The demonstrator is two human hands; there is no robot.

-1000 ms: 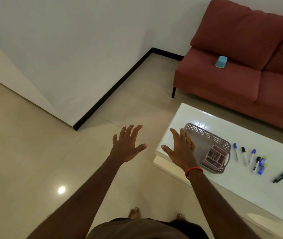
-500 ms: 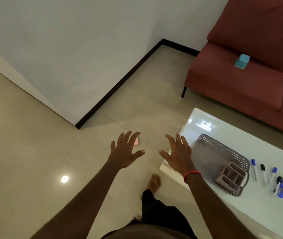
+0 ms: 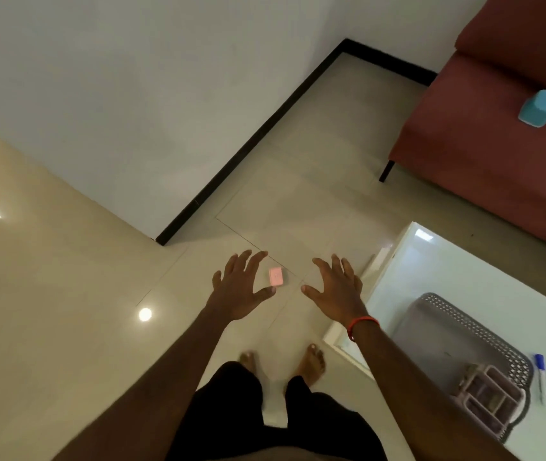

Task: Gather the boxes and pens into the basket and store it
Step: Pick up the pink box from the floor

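Head view: barely begun; left grip [image 3: 238,287], right grip [image 3: 335,291] splayed, empty; pink box [image 3: 276,276], blue box [image 3: 539,109], pens [image 3: 541,377] lying outside basket [image 3: 438,344].

A small pink box [image 3: 276,276] lies flat on the floor [image 3: 298,194]. A blue box [image 3: 538,109] sits on the sofa [image 3: 481,154]. My grey perforated basket [image 3: 484,324] rests on the table [image 3: 448,261], with a divided box [image 3: 489,399] at one end and pens [image 3: 540,374] just beside it.

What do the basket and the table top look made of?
The basket: probably moulded plastic, matt grey; its rim is pierced with rows of regular holes. The table: hard, glossy white top, perhaps glass or lacquer; it reflects a light patch near the corner.
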